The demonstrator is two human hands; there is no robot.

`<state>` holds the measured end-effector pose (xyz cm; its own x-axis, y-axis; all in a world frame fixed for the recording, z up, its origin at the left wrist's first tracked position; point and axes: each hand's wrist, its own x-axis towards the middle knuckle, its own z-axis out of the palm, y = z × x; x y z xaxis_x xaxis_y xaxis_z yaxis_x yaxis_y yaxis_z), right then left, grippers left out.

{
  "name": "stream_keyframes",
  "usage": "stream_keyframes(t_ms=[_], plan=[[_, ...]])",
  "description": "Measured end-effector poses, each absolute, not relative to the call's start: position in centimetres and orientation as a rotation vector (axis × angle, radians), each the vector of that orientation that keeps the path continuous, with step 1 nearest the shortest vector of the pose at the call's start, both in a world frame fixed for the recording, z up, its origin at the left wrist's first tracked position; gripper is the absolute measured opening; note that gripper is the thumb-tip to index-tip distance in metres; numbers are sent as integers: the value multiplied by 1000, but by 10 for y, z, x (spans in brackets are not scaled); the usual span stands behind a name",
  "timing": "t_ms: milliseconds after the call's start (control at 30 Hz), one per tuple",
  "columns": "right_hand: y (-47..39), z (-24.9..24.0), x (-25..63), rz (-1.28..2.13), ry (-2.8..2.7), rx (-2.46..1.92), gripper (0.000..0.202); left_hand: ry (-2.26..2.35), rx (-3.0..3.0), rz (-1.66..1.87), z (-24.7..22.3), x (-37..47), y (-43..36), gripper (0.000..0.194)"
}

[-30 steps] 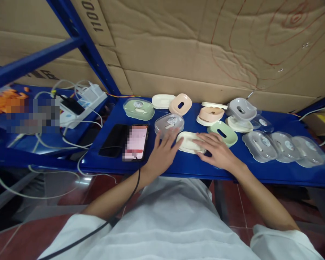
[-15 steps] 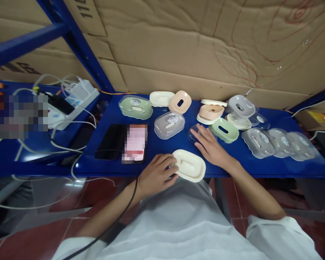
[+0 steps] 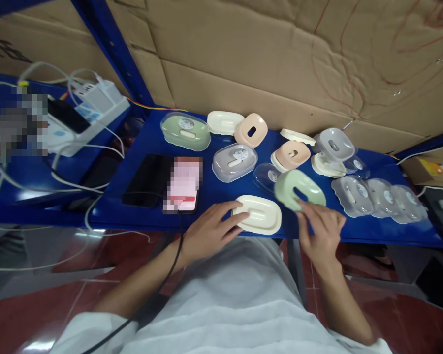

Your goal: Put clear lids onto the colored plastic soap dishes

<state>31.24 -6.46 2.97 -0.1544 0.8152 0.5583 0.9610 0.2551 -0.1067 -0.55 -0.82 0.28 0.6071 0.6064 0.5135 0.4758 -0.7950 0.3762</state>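
Head view: at the lower centre of the frame, the left hand [image 3: 214, 226] lies over the left end of a cream base [image 3: 256, 214] near the front edge of the blue counter [image 3: 214, 191]. Its fingers are spread, their tips on the rim and inside the dish, probably to keep it from sliding; whether they pinch it underneath, I cannot tell. The base sits hollow side up, leaving its inner ridge exposed.

Right of centre, the right hand [image 3: 321, 231] grasps the near rim of a green slotted tray [image 3: 297, 180] between thumb and fingers. That edge hold leaves most of the tray uncovered; it looks tilted, though whether it is wholly clear of the counter is uncertain. A transparent lid [image 3: 264, 178] lies behind, partly overlapped by the tray in this view.

Covered grey boxes [image 3: 354, 196] stand in a row at the right of the frame, and a peach slotted tray [image 3: 251, 130] lies upper centre, apparently set back to leave working room in front.
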Motion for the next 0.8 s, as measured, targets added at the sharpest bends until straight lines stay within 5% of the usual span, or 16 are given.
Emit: stream_keyframes(t_ms=[200,467,800], plan=[[-73,34,258,-114,-2391,-1328,53,929,2654,984,5,-6,-8,56],[-53,22,267,182,-2504,-1118,59,828,2689,839,6,-5,-5,34],[-13,7,312,-10,-2008,-1746,62,835,2524,989,11,-7,-6,27]])
